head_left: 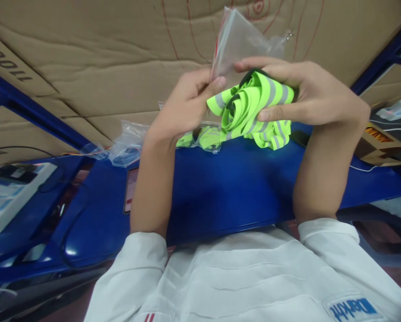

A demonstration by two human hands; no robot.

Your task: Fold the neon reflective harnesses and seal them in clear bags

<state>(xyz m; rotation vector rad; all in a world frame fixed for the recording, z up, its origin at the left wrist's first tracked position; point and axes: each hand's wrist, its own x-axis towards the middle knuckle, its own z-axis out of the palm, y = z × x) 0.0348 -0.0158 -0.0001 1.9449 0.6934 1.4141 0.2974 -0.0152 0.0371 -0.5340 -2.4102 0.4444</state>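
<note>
My left hand (187, 105) pinches the lower edge of a clear plastic bag (237, 42) that stands up above both hands. A rolled neon-yellow band with grey reflective stripes (250, 107) is gripped in my right hand (307, 91), fingers curled round it, right beside the bag's mouth. Its loose end hangs down toward the blue surface (234, 188). Both forearms rest over that surface.
More bagged neon bands (208, 138) lie just behind my hands, with empty clear bags (128, 143) to their left. Brown cardboard (86, 58) covers the area beyond. A white box (6, 197) sits at the left and small cartons (381, 143) at the right.
</note>
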